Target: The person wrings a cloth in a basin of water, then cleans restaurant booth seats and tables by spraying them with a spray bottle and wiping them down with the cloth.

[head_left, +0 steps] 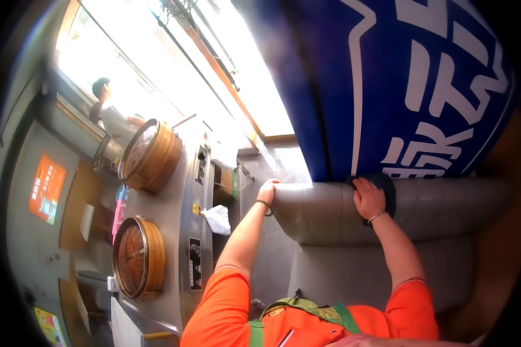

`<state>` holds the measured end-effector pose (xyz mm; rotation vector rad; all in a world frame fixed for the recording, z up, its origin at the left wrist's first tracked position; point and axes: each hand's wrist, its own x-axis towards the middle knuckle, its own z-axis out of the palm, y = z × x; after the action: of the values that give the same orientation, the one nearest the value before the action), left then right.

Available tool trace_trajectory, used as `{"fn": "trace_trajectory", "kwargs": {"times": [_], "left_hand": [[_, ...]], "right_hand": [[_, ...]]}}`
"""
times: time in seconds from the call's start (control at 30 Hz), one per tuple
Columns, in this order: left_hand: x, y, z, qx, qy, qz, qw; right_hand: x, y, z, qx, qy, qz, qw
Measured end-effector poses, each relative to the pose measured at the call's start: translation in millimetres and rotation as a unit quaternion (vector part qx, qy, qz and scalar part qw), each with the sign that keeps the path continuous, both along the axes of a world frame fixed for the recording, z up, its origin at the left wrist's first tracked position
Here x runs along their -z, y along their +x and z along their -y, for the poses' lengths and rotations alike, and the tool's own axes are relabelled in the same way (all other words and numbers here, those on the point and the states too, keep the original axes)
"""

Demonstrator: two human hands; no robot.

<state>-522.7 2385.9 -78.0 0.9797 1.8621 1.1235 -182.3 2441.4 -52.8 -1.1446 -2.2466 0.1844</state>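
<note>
A grey padded seat back point(330, 211) stretches across in front of me. My left hand point(267, 192) grips its left end, fingers wrapped over the top edge, with a dark band on the wrist. Further right, my right hand point(369, 199) presses a dark blue cloth point(388, 194) against the top of the seat back. The cloth bunches out past the fingers and is partly hidden under the palm. A bracelet circles that wrist.
Two round bamboo steamers point(156, 257) stand on a steel counter point(176, 222) to the left. A white plastic bag point(218, 220) hangs at its side. A person in white point(114, 121) is beyond the counter. A blue panel with large white characters point(341, 115) rises behind the seat.
</note>
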Motion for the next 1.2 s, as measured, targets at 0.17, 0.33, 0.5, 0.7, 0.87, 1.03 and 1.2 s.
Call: {"fn": "trace_trajectory", "kwargs": {"times": [0.17,0.33,0.5,0.7,0.87,1.03,1.2], "left_hand": [[31,-14,-15,-0.020,0.047,-0.108,0.993],[-3,3,30,0.040,0.081,-0.191,0.978],[35,-19,41,0.004,0.122,-0.117,0.986],[43,-38,28,-0.018,0.072,-0.117,0.990],[40,-41,28,-0.024,0.049,-0.096,0.994],[30,-3,38,-0.103,0.057,-0.417,0.901],[-67,216,60,0.042,0.123,-0.384,0.914]], "right_hand": [[5,1,-11,-0.014,0.011,0.005,1.000],[3,27,9,-0.077,0.012,-0.007,0.997],[7,30,-10,-0.050,0.029,0.017,0.998],[19,24,-28,-0.030,0.088,-0.033,0.995],[21,25,-28,-0.054,0.072,-0.072,0.993],[27,27,-29,-0.081,0.056,-0.090,0.991],[-20,91,-42,-0.137,-0.166,0.160,0.963]]}}
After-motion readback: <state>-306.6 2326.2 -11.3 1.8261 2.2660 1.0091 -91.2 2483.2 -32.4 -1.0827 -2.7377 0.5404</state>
